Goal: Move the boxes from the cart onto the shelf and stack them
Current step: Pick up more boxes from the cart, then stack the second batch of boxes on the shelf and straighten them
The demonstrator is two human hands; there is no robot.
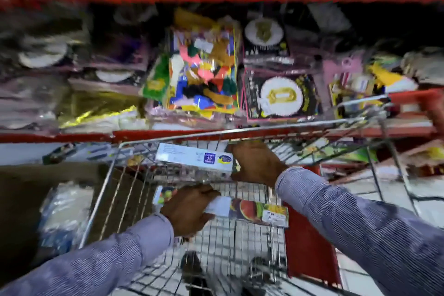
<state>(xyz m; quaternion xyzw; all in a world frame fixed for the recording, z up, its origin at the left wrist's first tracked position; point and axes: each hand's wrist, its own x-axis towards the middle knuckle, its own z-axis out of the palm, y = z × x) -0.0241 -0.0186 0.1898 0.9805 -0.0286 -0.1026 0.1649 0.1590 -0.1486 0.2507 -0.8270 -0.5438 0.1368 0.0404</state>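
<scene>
Wire-mesh cart [115, 190] under both hands, seen from the head camera, all of it motion-blurred. Left hand [188, 209] clamped over a long box with fruit pictures [258, 210], fingers [212, 193] curled across its top edge; box lying crosswise above the cart's mesh floor, its printed end sticking out past the fingers toward the right. Right hand [255, 163] just beyond, wrapped round the right end of a white box with a blue label [194, 157], fingers tucked behind the far side and hidden; box held level near the cart's front rim. Striped shirt sleeves on both arms. Beyond the fingers, red shelf [168, 134] edge, loaded with party goods in clear packets [204, 72], blurred. Lower shelf level behind the cart, contents unclear.
</scene>
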